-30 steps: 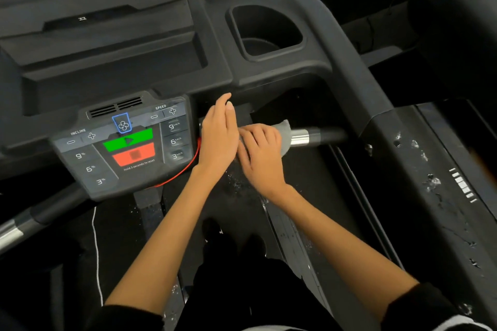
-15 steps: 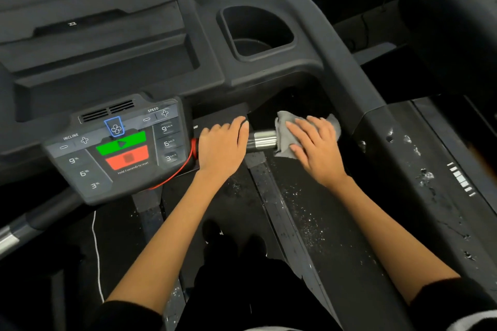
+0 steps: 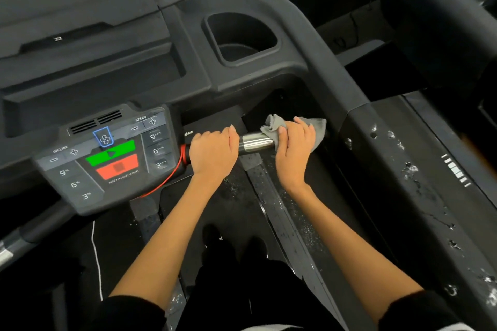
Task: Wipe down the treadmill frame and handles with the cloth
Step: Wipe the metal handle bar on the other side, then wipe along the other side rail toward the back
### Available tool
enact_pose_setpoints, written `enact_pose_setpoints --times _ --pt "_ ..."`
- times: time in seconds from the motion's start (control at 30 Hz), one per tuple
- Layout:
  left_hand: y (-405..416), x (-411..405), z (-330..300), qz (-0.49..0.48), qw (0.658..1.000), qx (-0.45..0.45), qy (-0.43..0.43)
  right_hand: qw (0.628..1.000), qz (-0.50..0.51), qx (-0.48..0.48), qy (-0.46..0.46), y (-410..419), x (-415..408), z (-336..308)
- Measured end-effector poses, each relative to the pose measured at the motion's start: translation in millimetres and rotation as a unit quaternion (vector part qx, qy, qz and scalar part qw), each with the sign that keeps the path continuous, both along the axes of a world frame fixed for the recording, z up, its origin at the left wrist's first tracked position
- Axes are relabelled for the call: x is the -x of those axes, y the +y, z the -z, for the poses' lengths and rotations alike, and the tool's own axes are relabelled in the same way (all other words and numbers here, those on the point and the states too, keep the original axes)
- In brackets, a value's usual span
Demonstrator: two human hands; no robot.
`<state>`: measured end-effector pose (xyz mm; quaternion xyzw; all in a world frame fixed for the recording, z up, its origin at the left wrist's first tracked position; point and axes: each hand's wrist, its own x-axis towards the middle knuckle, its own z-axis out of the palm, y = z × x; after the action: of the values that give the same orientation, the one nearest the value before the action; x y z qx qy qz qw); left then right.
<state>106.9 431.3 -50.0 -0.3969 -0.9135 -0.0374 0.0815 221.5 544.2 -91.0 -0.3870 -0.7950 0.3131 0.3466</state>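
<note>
Grey, soft cloth (image 3: 295, 129) lies bunched over the chrome-and-black treadmill handle (image 3: 255, 141), the right hand (image 3: 294, 148) curled around both. The left hand (image 3: 213, 153) grips the bar beside it. Light and limp, the cloth probably needs a full wraparound hold.

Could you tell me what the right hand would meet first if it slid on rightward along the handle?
Probably the dark side rail, where the handle seems to end; depth is unclear.

Two hands were on one handle (image 3: 255, 141), one grey cloth (image 3: 317, 129), one control panel (image 3: 107, 158), one cup holder (image 3: 242, 40).
</note>
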Motion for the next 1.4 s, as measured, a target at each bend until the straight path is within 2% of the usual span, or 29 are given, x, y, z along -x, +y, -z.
enact_pose_setpoints --times 0.2,0.4,0.53,0.67,0.83,0.9,1.0,1.13,1.23,1.4 --pt "0.3 -0.3 1.5 -0.003 0.998 0.068 0.010 0.997 -0.065 -0.042 -0.015 -10.7 5.8 -5.9" --pt "-0.4 -0.3 -6.1 0.028 0.999 0.025 -0.019 0.993 -0.074 -0.068 -0.065 -15.8 4.2 -7.5" --pt "-3.1 4.3 -5.5 0.065 0.996 -0.003 -0.062 0.989 -0.011 -0.073 -0.128 -16.7 -1.6 -3.7" --pt "1.6 8.7 -11.0 0.085 0.990 0.026 -0.113 0.995 0.049 -0.058 -0.063 -25.6 9.6 -2.9" --pt "15.4 4.5 -16.3 0.140 0.975 0.023 -0.172 0.989 0.092 0.085 0.075 -28.3 20.4 -12.8" --pt "22.7 2.1 -12.3 0.184 0.967 0.002 -0.176 0.972 0.109 0.152 0.144 -29.7 14.8 -28.3" --pt "36.2 -1.3 -7.6 0.227 0.956 -0.026 -0.185 0.937 0.124 0.263 0.193 -24.5 -4.8 -51.1" --pt "60.9 -13.5 -6.7 0.288 0.932 -0.076 -0.207 0.899 0.169 0.317 0.252 -12.2 -48.7 -73.8" --pt "89.5 -27.1 -15.5 0.341 0.911 -0.118 -0.201 0.899 0.210 0.260 0.285 -7.6 -86.6 -101.3" --pt "148.7 -48.4 -34.8 0.446 0.854 -0.190 -0.188 0.920 0.311 0.044 0.235 -4.3 -140.2 -135.2"
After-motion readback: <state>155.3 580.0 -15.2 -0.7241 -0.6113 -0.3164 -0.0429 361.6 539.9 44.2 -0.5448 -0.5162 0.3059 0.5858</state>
